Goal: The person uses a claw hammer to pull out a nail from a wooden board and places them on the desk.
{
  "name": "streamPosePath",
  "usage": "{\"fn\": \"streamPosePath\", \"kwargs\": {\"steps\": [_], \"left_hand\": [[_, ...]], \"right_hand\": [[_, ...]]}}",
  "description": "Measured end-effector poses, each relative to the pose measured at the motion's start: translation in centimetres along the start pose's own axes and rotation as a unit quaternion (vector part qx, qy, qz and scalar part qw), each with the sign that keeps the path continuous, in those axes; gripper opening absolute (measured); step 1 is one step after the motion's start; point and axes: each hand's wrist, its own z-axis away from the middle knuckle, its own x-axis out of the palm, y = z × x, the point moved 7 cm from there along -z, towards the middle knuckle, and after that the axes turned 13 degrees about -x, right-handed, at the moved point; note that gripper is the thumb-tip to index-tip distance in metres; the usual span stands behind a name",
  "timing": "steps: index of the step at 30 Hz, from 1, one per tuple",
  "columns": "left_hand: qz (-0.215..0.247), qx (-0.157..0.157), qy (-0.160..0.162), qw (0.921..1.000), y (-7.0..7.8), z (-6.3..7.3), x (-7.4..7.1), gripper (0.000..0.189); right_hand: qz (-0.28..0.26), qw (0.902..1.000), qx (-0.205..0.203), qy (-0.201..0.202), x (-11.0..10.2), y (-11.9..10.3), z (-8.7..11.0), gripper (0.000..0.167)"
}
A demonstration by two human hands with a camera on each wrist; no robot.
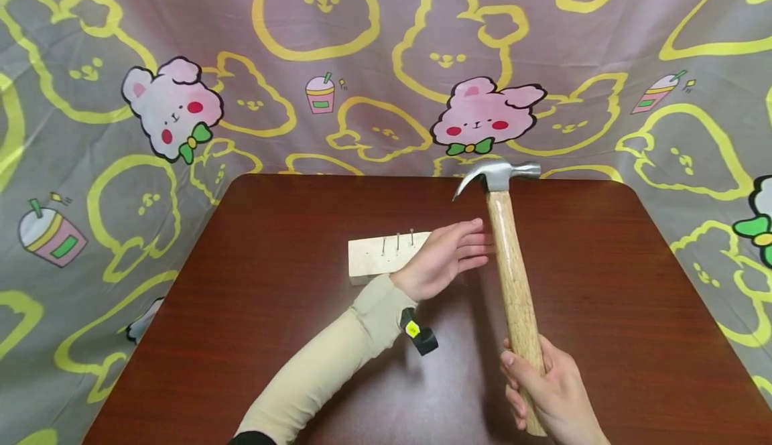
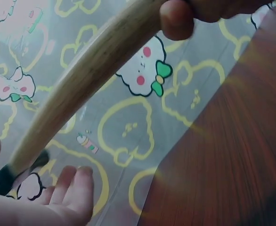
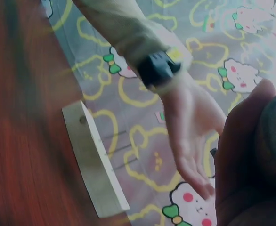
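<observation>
My right hand [image 1: 551, 381] grips the lower end of a claw hammer's [image 1: 515, 277] wooden handle, the steel head [image 1: 499, 174] up and its claw pointing left. My left hand [image 1: 443, 257] is held out with fingers extended, close to the left of the handle, nothing in its grasp. In the left wrist view the handle [image 2: 86, 70] slants past those fingers [image 2: 79, 190]; whether they touch it I cannot tell. Behind the left hand lies a pale wooden block [image 1: 366, 257], partly hidden by it, with three nails [image 1: 398, 241] standing upright in its top.
A dark red-brown table [image 1: 271, 244] bears the block. Patterned cloth [image 1: 386, 70] hangs around its back and sides. On the left wrist, over a beige sleeve [image 1: 338, 344], a black strap [image 1: 422, 338] with a yellow label is fastened.
</observation>
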Motion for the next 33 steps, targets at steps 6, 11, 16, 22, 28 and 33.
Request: {"fn": "streamPosePath", "kwargs": {"steps": [6,11,16,22,28,33], "left_hand": [[0.068,-0.001,-0.009,0.9976,0.1,-0.8,1.1,0.026],[0.138,-0.01,0.012,0.9903,0.1,-1.0,0.6,0.021],[0.156,-0.003,0.015,0.9876,0.3,-0.9,0.3,0.017],[0.162,0.005,-0.01,0.9867,0.5,-0.7,0.4,0.018],[0.183,0.021,-0.011,0.9828,0.7,-0.3,0.3,0.023],[0.199,0.034,-0.004,0.9795,0.7,0.4,-0.1,0.026]], "right_hand": [[0.023,0.9987,0.043,-0.015,1.6,0.6,0.1,0.007],[0.022,0.9979,0.05,-0.036,2.5,1.1,0.3,0.006],[0.023,0.9972,0.052,-0.049,2.8,1.5,0.3,0.011],[0.03,0.9963,0.06,-0.055,2.7,1.5,0.4,0.009],[0.027,0.9956,0.052,-0.073,2.9,1.5,0.4,0.012],[0.012,0.9937,0.026,-0.108,3.4,1.3,0.3,0.011]]}}
